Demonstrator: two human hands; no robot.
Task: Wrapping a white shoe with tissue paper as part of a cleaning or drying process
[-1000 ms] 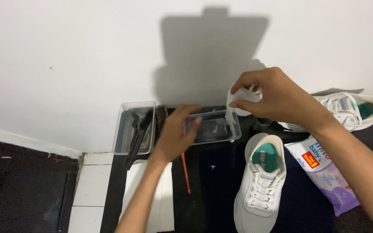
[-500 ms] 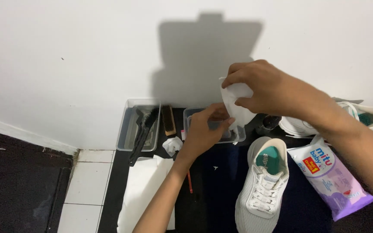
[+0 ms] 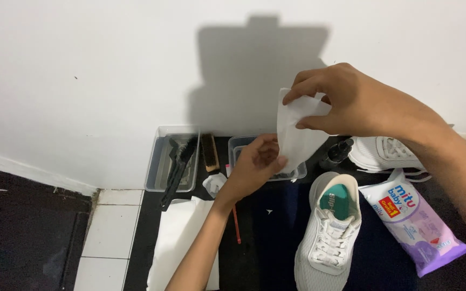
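Both hands' grip on wipe (image 3: 296,134) edges

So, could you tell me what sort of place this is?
Probably a home floor corner used for shoe cleaning: white sneakers on a dark mat against a white wall, with brushes in a plastic tray.

Bright, hard light falls from behind and above the person wearing the camera, throwing a crisp-edged, blocky grey shadow (image 3: 262,75) onto the plain white wall (image 3: 82,64). The wall is evenly lit without glare. The dark floor mat (image 3: 265,237) stays deep and low in detail. The glossy lilac plastic wipes packet (image 3: 413,226) shows faint sheen. Focus is sharp overall; the hands show only slight softness, and edge distortion is mild.
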